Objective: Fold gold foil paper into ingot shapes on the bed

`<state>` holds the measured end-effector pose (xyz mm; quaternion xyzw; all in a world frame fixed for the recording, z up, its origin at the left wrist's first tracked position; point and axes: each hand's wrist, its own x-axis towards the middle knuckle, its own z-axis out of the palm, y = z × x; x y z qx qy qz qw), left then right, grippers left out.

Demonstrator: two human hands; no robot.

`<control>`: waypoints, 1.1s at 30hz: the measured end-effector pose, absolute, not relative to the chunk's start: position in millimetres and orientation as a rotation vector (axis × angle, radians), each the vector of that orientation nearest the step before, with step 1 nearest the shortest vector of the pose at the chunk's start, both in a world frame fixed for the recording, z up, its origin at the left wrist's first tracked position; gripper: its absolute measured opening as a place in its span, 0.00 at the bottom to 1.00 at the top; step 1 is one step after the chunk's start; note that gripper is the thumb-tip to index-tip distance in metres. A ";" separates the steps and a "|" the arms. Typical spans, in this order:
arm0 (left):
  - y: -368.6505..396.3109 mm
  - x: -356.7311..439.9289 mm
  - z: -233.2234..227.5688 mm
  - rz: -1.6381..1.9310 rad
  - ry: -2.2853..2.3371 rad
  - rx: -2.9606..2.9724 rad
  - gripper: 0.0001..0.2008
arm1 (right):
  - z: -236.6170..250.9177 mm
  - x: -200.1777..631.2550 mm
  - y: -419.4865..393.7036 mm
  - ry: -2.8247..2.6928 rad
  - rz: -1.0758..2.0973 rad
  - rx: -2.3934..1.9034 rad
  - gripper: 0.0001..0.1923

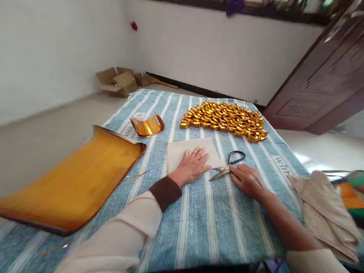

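Observation:
My left hand (193, 165) lies flat with fingers spread on a pale sheet of paper (180, 151) in the middle of the table. My right hand (247, 178) is closed on the scissors (223, 173), which have black loop handles. One loop shows beyond the hand; the other is hidden by my fingers. The scissor blades are apart and point left, beside the sheet's lower right corner. Left of my left arm lies a big curled stack of golden foil sheets (74, 178).
Many shiny gold folded ingots (224, 119) stand in rows at the back right. A small curved stack of gold foil (148, 126) sits at the back left. Thin foil strips lie on the striped cloth (196, 227). A beige towel (324, 208) hangs at right; a cardboard box (121, 81) stands on the floor.

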<state>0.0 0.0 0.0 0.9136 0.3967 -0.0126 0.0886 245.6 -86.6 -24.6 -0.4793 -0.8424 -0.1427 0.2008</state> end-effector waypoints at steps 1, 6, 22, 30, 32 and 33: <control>-0.2 -0.2 0.3 -0.038 1.182 2.720 0.28 | -24.3 243.1 -85.3 -2.352 -0.399 -1.344 0.12; -0.3 -0.9 -1.0 -0.019 1.183 2.728 0.28 | -21.9 231.8 -80.6 -2.356 -0.409 -1.366 0.11; 3.8 -1.8 -13.8 0.055 1.172 2.736 0.28 | -22.0 231.9 -88.9 -2.387 -0.452 -1.310 0.11; 10.1 -3.7 -5.7 -0.018 1.151 2.653 0.26 | -22.6 230.0 -88.4 -2.369 -0.460 -1.326 0.11; 12.9 -5.5 -4.8 -0.033 1.137 2.647 0.27 | -23.1 229.8 -88.5 -2.365 -0.455 -1.329 0.11; 14.2 -6.6 -4.7 -0.038 1.132 2.653 0.27 | -23.2 229.7 -88.5 -2.363 -0.452 -1.331 0.11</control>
